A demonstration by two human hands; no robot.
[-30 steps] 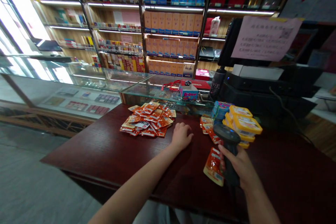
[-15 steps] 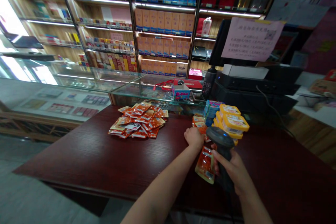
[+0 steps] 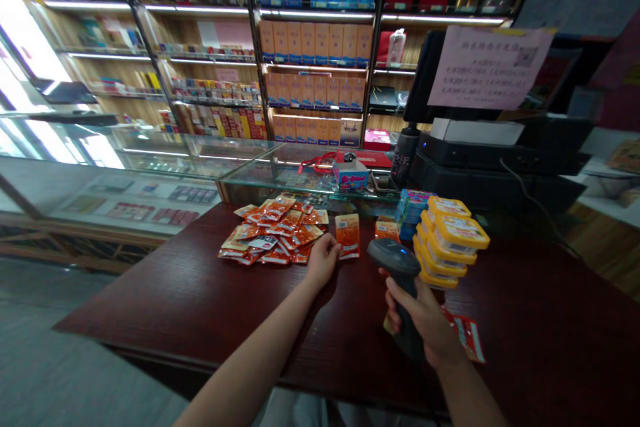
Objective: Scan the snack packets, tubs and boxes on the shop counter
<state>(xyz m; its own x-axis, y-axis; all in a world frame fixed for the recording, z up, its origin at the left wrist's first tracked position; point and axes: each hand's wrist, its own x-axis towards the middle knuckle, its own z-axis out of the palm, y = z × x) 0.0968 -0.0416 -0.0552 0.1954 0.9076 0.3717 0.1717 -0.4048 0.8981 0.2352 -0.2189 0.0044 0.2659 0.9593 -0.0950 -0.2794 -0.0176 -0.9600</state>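
Note:
My left hand (image 3: 323,261) is closed in a pinch at the lower left edge of an orange snack packet (image 3: 348,233), which shows a barcode. Beside that hand lies a heap of similar orange packets (image 3: 275,227). My right hand (image 3: 425,320) grips a dark barcode scanner (image 3: 395,257) by its handle, its head pointing left over the table. A pale edge of something shows under the right fingers; I cannot make out what it is. Behind the scanner lies another orange packet (image 3: 387,229). One more red-orange packet (image 3: 469,337) is partly covered by my right wrist.
Stacked yellow-lidded tubs (image 3: 450,240) and blue boxes (image 3: 413,207) stand right of the scanner. Behind the brown table (image 3: 200,307) runs a glass display counter (image 3: 255,177), with a small candy box (image 3: 351,177) on it. A monitor (image 3: 423,80) with a paper notice rises at the right.
My left hand has moved left from beside the scanner to the heap, where it pinches a packet. The scanner has shifted slightly left. The packet below the scanner now appears right of my right hand.

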